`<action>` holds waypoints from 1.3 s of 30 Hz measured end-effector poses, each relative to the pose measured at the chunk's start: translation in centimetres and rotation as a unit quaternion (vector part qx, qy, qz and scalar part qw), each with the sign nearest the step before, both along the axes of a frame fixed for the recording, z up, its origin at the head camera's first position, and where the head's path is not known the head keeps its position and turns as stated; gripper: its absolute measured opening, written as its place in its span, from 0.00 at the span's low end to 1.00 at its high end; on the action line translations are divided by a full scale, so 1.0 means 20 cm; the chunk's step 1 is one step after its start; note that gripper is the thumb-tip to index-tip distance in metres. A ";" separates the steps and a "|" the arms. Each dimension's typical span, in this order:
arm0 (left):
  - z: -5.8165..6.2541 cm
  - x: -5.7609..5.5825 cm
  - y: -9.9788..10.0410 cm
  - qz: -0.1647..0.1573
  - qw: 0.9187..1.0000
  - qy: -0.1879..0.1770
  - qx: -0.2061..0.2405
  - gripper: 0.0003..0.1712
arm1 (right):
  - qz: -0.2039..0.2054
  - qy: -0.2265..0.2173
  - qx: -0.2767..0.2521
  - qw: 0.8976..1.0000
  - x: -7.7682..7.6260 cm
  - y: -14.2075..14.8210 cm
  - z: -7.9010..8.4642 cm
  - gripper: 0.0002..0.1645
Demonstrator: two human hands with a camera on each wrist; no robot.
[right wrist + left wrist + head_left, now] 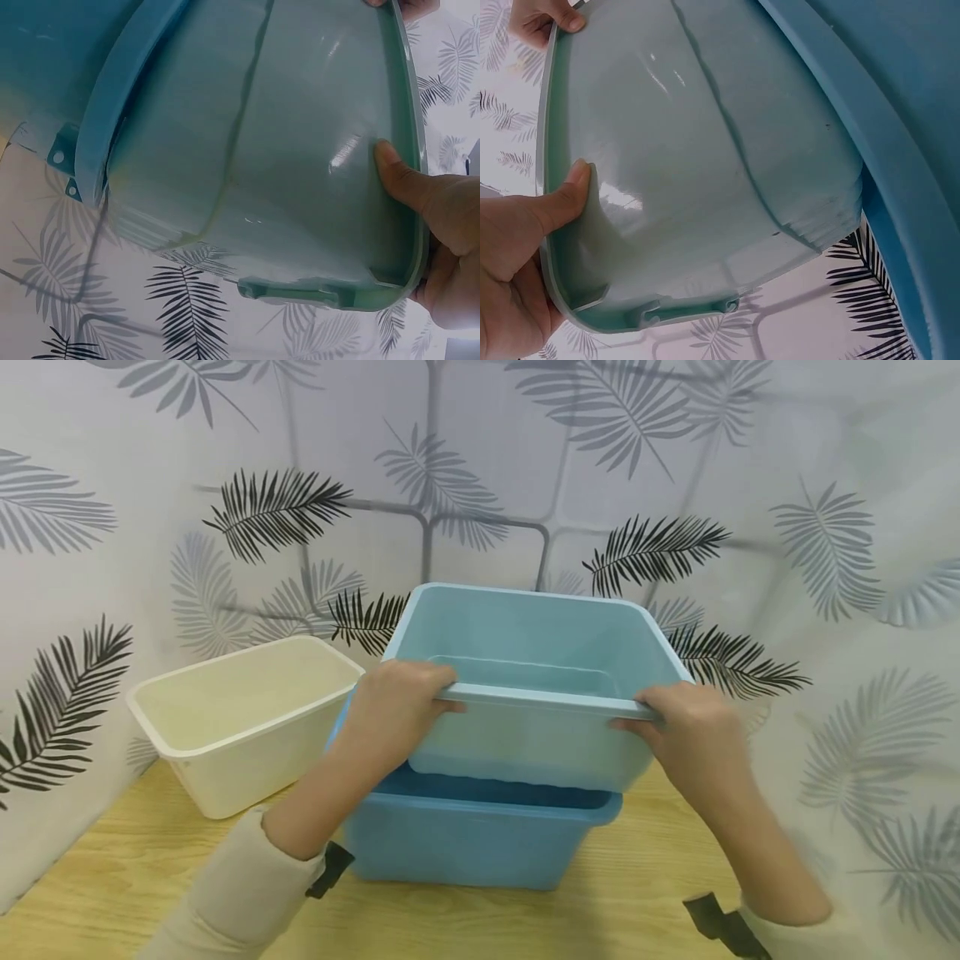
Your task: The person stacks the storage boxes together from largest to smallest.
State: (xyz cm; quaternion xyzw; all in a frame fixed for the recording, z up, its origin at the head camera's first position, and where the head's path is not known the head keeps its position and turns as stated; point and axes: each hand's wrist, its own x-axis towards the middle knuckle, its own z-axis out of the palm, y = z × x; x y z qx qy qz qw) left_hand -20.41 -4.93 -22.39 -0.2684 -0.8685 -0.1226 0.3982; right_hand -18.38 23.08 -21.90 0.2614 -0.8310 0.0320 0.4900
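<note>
Both hands hold a light teal plastic bin (525,735) by its near rim. My left hand (393,702) grips the rim toward its left end, and my right hand (693,722) grips it at the right end. Tilted toward me, the teal bin sits partly inside the top of a darker blue bin (465,847), which stands on the table. Each wrist view shows a thumb pressed on the outer wall of the teal bin (667,150), just under its rim. The far part of the blue bin (135,97) is hidden behind the teal one.
A cream bin (262,760) stands on the table to the left, close to the blue bin. The wood-grain table (450,927) runs along the front. Behind hangs a white curtain (487,468) printed with grey and black leaves.
</note>
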 end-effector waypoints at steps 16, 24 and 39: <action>-0.01 0.03 -0.09 0.012 1.000 -0.016 0.008 0.13 | 0.011 -0.014 -0.017 1.000 -0.01 -0.09 -0.05 0.19; -0.05 0.04 -0.12 0.000 0.999 -0.033 0.003 0.12 | 0.013 -0.018 -0.019 1.000 -0.03 -0.11 -0.10 0.20; -0.13 0.04 -0.13 -0.003 1.000 -0.012 -0.009 0.15 | 0.025 -0.004 -0.022 0.999 -0.03 -0.12 -0.21 0.20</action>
